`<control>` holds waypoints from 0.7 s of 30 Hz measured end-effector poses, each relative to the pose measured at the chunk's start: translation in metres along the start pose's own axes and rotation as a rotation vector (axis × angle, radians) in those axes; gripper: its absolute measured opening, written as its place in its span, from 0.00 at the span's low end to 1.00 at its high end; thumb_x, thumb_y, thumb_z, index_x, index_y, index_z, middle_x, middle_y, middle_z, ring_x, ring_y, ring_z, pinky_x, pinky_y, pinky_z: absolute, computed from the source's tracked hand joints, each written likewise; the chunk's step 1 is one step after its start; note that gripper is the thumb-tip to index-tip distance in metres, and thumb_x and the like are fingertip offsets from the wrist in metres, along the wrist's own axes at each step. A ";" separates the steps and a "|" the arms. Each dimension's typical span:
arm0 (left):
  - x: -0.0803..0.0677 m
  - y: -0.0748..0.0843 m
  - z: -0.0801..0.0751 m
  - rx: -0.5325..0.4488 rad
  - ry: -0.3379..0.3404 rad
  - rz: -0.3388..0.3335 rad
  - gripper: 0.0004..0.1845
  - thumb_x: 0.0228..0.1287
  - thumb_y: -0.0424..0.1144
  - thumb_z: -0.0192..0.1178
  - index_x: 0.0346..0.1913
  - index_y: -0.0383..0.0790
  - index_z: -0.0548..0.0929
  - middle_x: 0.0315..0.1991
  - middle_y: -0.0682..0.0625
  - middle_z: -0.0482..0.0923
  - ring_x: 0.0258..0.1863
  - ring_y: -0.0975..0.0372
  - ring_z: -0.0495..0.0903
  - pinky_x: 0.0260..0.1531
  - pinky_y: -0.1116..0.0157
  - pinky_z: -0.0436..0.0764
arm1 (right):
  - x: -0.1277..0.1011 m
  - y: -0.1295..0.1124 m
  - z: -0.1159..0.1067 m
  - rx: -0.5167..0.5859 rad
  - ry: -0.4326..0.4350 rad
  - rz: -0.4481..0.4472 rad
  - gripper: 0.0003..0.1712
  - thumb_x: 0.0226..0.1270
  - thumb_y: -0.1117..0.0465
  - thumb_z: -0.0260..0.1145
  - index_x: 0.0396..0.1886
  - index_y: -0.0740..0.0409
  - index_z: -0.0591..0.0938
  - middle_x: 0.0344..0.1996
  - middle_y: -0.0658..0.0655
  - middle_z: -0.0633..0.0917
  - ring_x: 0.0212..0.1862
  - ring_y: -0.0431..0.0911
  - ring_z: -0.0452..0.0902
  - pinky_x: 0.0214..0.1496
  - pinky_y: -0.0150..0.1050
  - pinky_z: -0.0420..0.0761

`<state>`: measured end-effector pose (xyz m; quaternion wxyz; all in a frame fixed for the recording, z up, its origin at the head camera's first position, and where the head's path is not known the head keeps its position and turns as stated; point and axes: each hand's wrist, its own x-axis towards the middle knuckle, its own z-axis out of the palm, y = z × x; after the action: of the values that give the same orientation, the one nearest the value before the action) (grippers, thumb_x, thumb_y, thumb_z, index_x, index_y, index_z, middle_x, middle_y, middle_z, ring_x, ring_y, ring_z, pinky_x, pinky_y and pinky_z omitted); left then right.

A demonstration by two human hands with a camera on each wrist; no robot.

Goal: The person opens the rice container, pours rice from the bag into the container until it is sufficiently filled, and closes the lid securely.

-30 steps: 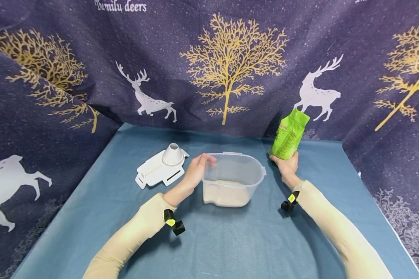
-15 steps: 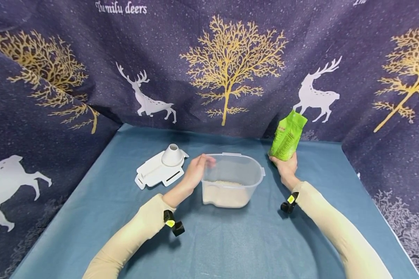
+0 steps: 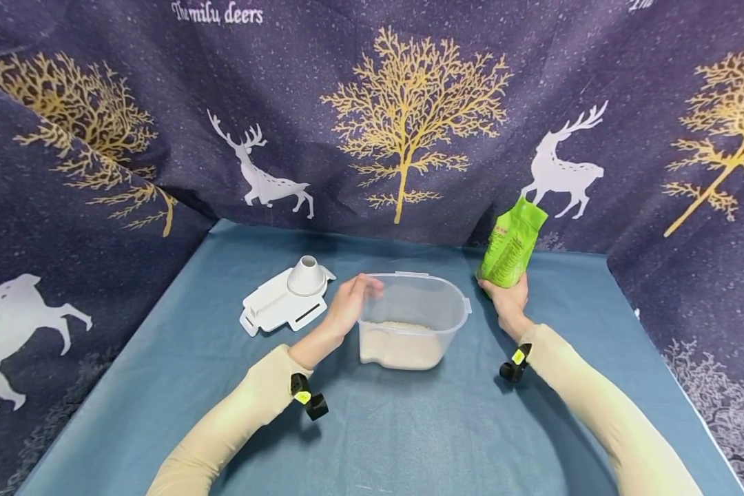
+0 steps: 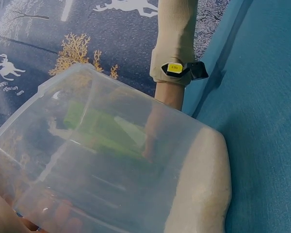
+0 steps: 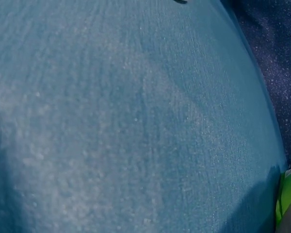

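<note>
Steadying and holding, as I read this entry: my left hand (image 3: pixel 347 306) grips the near-left rim of the clear container (image 3: pixel 412 320), fingers curled over the edge, while my right hand (image 3: pixel 506 297) is wrapped round the base of the green pouch (image 3: pixel 512 242), held upright and tilted slightly right, clear of the container's right end. Nearest item: open blue surface (image 3: pixel 409 427) between my two sleeves, nothing lying on it. Next: the container, standing flat at centre, a low layer of pale grain (image 3: pixel 403 344) in its bottom; the left wrist view shows that grain banked against one wall (image 4: pixel 203 189) and the pouch through the plastic. Left of it, apart from my left hand, lies the white lid with its raised spout (image 3: pixel 288 296). Farthest: the dark patterned backdrop (image 3: pixel 409 124), closing the surface on the back and both sides. Judgement: the pouch sits between pours or just off one; the next move would call for keeping the container pinned while the pouch mouth is carried over the rim or set down. Room: free surface to the near side and right of the pouch; the backdrop stands close behind the pouch, so little room for swinging it rearward.
</note>
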<state>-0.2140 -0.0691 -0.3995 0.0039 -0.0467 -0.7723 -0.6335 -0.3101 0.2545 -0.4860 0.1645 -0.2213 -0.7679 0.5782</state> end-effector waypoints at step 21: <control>0.000 0.001 -0.002 0.003 -0.013 -0.013 0.25 0.78 0.41 0.34 0.45 0.31 0.82 0.44 0.37 0.85 0.49 0.49 0.83 0.59 0.53 0.72 | -0.018 -0.004 -0.001 -0.001 -0.012 0.039 0.48 0.51 0.63 0.75 0.70 0.52 0.60 0.63 0.59 0.71 0.64 0.52 0.67 0.70 0.45 0.64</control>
<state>-0.2140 -0.0705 -0.3981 -0.0053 -0.0457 -0.7737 -0.6319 -0.2949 0.2451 -0.4816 0.1484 -0.2326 -0.7647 0.5823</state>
